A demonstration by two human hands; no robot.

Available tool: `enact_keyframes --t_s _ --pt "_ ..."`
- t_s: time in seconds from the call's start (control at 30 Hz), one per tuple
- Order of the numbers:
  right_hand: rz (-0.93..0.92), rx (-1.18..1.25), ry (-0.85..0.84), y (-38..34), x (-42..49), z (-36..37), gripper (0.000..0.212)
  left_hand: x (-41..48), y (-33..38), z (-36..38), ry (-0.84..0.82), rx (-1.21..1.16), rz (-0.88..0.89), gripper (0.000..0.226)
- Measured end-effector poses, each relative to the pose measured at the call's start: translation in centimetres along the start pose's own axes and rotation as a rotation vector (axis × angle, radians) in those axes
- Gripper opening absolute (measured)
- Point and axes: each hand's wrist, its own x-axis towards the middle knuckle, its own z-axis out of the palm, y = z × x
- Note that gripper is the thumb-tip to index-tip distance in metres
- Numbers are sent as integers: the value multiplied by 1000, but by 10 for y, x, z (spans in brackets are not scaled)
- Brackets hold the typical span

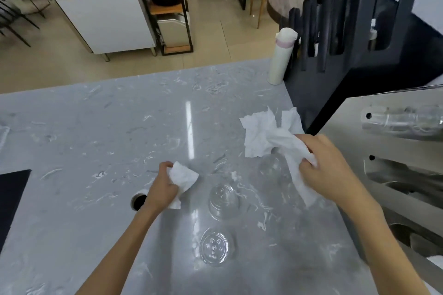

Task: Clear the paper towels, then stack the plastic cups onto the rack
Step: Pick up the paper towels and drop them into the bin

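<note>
On the grey marble counter (96, 127), the left hand (161, 187) clenches a small crumpled paper towel (182, 178), while the right hand (328, 170) grips a larger paper towel (268, 134) that spreads up and to the left of it. Three clear plastic cups stand upside down between and below the hands: one (272, 169) just under the larger towel, one (223, 201) in the middle, one (214, 249) nearest the person. The steel rack (395, 151) stands at right

white paper towels (263, 136), grey marbled counter (107, 127)
</note>
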Motion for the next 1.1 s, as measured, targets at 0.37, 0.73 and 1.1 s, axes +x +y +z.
enact_keyframes --t_s 0.37,0.73,1.1 --pt "262 -378 -376 108 181 44 65 105 214 85 -311 561 390 64" --pt "178 -392 -243 165 168 85 60 134 199 151 -373 881 571 60" --pt "100 -164 -70 86 147 69 6 81 170 40 44 746 340 41"
